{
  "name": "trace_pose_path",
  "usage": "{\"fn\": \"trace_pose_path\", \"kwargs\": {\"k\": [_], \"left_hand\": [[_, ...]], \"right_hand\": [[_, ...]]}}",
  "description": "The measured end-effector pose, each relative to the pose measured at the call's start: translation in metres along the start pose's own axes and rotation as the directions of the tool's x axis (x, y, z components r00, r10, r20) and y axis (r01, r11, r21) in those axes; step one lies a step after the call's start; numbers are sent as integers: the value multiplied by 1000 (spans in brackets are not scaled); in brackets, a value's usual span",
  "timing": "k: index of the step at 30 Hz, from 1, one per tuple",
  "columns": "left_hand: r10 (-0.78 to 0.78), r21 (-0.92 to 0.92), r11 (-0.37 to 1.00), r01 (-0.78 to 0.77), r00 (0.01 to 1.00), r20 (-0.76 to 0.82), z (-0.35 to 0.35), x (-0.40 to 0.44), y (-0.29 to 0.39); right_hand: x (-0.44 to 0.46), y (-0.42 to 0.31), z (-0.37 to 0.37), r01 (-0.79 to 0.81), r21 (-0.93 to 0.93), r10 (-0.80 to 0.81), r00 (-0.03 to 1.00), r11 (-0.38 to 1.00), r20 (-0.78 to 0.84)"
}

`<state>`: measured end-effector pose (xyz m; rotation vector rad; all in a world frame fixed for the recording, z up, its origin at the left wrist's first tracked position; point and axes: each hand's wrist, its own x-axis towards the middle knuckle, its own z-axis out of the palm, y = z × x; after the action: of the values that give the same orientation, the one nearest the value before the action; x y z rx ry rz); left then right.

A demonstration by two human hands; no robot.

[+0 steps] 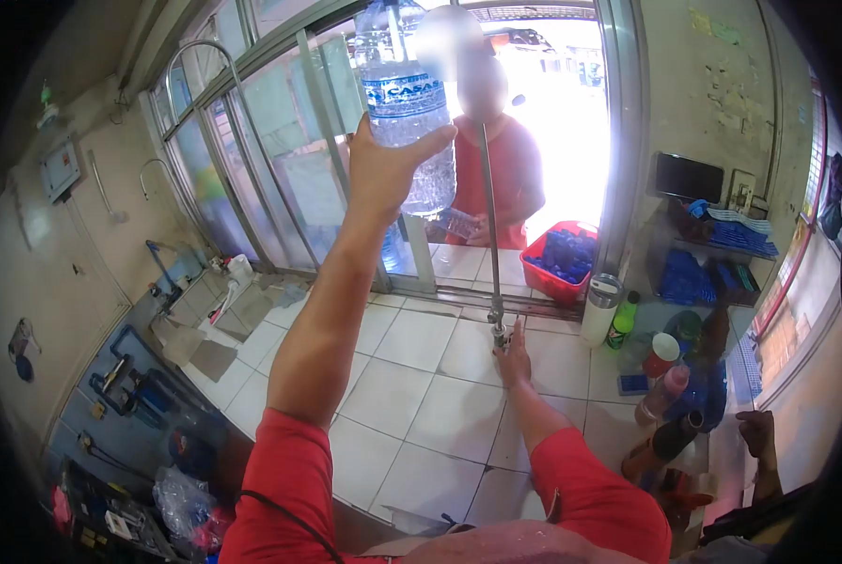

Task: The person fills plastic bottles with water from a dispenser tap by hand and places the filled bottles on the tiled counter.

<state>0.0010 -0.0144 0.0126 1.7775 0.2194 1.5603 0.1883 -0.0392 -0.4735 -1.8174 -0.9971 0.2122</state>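
High up in front of me, my left hand (390, 162) is wrapped round a large clear plastic bottle (409, 113) with a blue label, held upright. My right hand (513, 357) is low at the back of the white tiled counter (421, 404), closed round the base of a tall metal faucet (491, 226). The faucet's thin pipe rises to the right of the bottle. Behind the bottle, beyond the window opening, a person in a red shirt (524, 169) holds a smaller clear bottle (456, 223).
A red basin (559, 282) of blue caps stands by the window frame. To the right are a tumbler (600, 310), a green bottle (623, 322) and several other bottles. Another person's hand (756, 434) shows at far right. Curved pipes (237, 85) rise at left.
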Motion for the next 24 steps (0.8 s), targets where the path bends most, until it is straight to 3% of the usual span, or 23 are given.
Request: {"fn": "trace_pose_path", "kwargs": {"k": [24], "left_hand": [[-21, 56, 998, 22, 1000, -20, 0, -4, -4]], "right_hand": [[-1, 9, 2, 0, -29, 0, 1000, 1000, -11]]}}
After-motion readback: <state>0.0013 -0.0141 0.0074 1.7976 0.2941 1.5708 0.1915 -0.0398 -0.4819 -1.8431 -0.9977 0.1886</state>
